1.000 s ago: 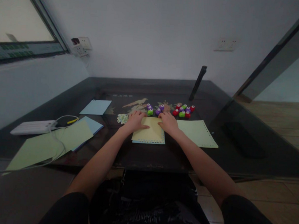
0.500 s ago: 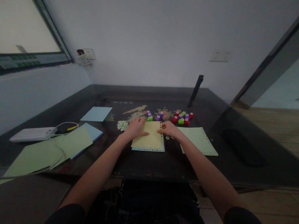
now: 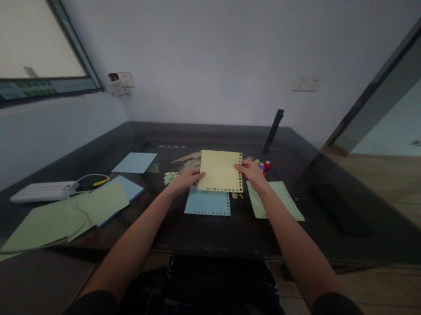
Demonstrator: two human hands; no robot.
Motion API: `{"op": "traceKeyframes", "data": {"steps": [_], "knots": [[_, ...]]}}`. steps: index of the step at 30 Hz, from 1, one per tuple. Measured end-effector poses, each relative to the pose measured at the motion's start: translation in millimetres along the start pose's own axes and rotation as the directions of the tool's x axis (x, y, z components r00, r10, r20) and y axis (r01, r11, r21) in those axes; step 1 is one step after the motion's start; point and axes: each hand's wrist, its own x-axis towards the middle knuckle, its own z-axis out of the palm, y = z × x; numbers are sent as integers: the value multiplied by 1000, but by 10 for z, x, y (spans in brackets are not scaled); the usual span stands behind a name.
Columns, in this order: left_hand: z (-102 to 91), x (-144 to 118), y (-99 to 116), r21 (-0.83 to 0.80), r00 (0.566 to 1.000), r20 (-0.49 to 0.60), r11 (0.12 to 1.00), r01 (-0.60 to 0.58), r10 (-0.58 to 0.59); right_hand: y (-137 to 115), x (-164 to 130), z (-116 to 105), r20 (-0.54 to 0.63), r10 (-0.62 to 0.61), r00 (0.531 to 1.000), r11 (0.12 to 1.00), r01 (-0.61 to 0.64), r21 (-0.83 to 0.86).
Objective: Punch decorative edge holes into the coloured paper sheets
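Nearest the person, two bare forearms reach out over a dark glass table (image 3: pixel 227 238). Just beyond them a blue sheet (image 3: pixel 208 203) lies flat on the table, its near and right edges lined with punched holes; it lies uncovered, directly under the lifted paper.

Above it, the yellow sheet (image 3: pixel 219 171) is held clear of the table, tilted up toward the camera so that its punched right and bottom borders face the person, probably the better to look over the holes. The left hand (image 3: pixel 184 178) pinches its lower left edge, fingers closed on the paper; the right hand (image 3: pixel 254 174) grips the right edge in the same way. Held at two opposite edges, the thin sheet stays taut and does not droop.

To the right a green sheet (image 3: pixel 277 198), also punched along one edge, lies flat and partly under the right wrist. To the left a small heap of punched scraps (image 3: pixel 170 177) sits beside the left hand. Farther left lie more green and blue papers (image 3: pixel 98 201) and a white power strip (image 3: pixel 42 191).

Behind the yellow sheet, a few small coloured punches (image 3: pixel 263 165) peek out, within easy reach.
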Motion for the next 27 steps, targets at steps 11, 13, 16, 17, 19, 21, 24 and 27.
{"op": "traceKeyframes", "data": {"steps": [11, 13, 16, 17, 19, 21, 24, 27], "knots": [[81, -121, 142, 6, 978, 206, 1000, -15, 13, -82, -32, 5, -122, -19, 992, 992, 35, 125], [78, -121, 136, 27, 975, 223, 999, -21, 14, -89, -40, 11, -112, -34, 993, 991, 48, 126], [68, -112, 134, 50, 977, 210, 998, -44, 32, -98, -40, 5, -93, -30, 995, 985, 45, 164], [63, -106, 134, 52, 981, 187, 997, -52, 42, -97, -35, 1, -90, -20, 996, 981, 37, 191], [51, -85, 129, 39, 992, 111, 997, -65, 60, -87, -18, -7, -101, 8, 995, 973, 15, 231], [37, -56, 114, 16, 997, 6, 997, -73, 73, -60, 1, -9, -133, 25, 991, 975, 5, 220], [12, -13, 80, 1, 981, -171, 996, -94, 93, 3, 13, 12, -123, -3, 992, 990, 20, 138], [-13, 9, 60, -43, 947, -307, 993, -110, 91, 68, 4, 74, 9, -49, 999, 998, 49, 25]]}}
